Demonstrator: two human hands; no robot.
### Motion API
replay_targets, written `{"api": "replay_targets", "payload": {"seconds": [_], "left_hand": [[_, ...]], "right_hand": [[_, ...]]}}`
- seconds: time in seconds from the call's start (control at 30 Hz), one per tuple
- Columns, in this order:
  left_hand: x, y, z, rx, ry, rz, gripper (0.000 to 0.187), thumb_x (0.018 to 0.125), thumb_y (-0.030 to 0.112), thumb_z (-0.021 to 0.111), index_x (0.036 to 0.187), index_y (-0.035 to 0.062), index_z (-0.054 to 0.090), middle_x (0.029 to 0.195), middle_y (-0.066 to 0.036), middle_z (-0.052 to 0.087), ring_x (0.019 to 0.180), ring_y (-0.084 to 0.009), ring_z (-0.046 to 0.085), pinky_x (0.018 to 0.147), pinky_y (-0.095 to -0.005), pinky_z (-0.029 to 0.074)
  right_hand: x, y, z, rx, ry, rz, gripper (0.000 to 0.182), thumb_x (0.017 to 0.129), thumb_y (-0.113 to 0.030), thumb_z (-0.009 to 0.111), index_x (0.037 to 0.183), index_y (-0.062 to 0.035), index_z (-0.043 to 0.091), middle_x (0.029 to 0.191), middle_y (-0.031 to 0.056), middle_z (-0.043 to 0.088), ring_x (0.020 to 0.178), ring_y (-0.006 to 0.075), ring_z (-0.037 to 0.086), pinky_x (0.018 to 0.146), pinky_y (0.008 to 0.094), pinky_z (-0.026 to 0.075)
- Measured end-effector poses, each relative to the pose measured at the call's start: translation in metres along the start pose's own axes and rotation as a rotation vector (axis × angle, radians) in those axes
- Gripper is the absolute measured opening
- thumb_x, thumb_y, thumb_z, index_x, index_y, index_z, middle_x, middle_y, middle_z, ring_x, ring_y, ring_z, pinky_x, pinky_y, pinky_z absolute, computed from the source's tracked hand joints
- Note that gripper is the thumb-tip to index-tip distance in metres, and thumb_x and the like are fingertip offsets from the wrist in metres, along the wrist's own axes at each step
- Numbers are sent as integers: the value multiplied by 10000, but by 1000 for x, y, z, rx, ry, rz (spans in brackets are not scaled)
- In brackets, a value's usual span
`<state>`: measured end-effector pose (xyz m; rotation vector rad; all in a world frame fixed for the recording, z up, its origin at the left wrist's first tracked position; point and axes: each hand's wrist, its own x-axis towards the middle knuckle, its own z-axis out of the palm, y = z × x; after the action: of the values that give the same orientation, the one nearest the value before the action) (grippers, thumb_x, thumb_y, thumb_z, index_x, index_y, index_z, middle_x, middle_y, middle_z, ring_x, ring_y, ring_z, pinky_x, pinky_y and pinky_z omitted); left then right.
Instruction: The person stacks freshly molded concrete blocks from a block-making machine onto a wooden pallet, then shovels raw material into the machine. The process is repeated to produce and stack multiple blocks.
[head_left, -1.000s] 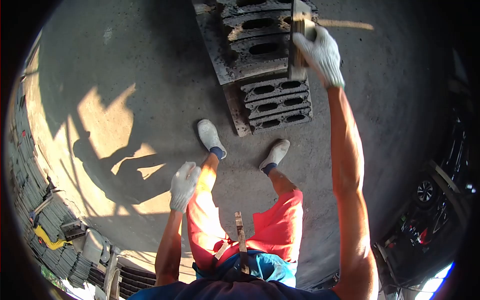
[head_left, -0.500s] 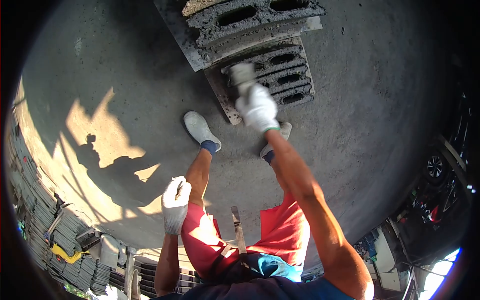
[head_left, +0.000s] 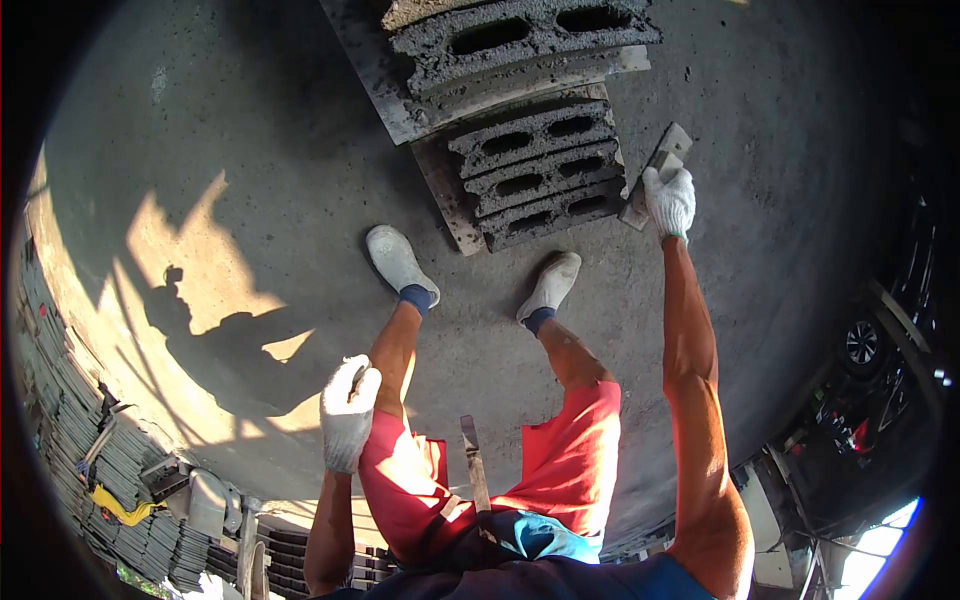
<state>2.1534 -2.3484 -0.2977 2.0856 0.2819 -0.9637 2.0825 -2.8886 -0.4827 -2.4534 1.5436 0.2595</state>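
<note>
My right hand, in a white knit glove, grips a flat rectangular hand float beside the blocks. Just left of the float, grey hollow concrete blocks lie in rows on a board, their oval holes showing. Beyond them, a larger-looking block rests on another board. My left hand, also gloved, is near my left knee with its fingers curled closed; nothing shows in it.
Both my shoes stand on the concrete floor, close to the blocks' near edge. At the lower left are stacked thin boards and a yellow item. A dark vehicle is at the right.
My right hand has swept right from over the blocks to beside them, carrying the float. The near rows are now uncovered. My left hand has barely moved.
</note>
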Motion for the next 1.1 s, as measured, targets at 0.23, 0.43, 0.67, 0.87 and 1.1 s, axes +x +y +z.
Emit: {"api": "replay_targets", "payload": {"seconds": [0.23, 0.43, 0.67, 0.87, 1.1], "left_hand": [[-23, 2, -1, -11, 54, 133, 177, 871, 38, 693, 1022, -38, 639, 867, -30, 629, 763, -93, 556, 711, -246, 479], [-96, -27, -35, 107, 211, 20, 212, 907, 187, 642, 987, -8, 655, 883, -156, 681, 818, -308, 657, 771, -376, 522], [-305, -148, 8, -115, 432, -246, 221, 869, 204, 619, 888, -9, 675, 811, -168, 674, 763, -258, 657, 711, -370, 507], [-567, -179, 124, -690, 463, -572, 227, 824, 170, 549, 748, -34, 611, 639, -105, 539, 634, -147, 476, 598, -397, 401], [-738, -305, 266, -1283, 717, -678, 202, 854, 177, 593, 818, 9, 699, 633, -51, 612, 532, -150, 557, 477, -317, 429]], "right_hand": [[-141, -129, 25, 185, -227, -413, 525, 808, -455, 658, 1081, -30, 514, 979, 252, 616, 879, 436, 643, 772, 489, 528], [-152, -208, -145, 486, 0, -208, 486, 796, -392, 710, 1026, 19, 593, 953, 231, 658, 878, 400, 653, 809, 437, 511], [-135, -225, -307, 508, -391, -455, 384, 864, -354, 674, 890, 28, 645, 684, 94, 627, 543, 141, 620, 508, 292, 534], [-341, -117, -375, 343, -511, -988, 206, 896, -207, 605, 828, -13, 615, 606, 34, 553, 481, 95, 527, 453, 290, 406], [-529, 57, -370, -179, -726, -867, 199, 749, -192, 590, 673, -8, 589, 498, 97, 519, 393, 231, 553, 402, 388, 480]]}}
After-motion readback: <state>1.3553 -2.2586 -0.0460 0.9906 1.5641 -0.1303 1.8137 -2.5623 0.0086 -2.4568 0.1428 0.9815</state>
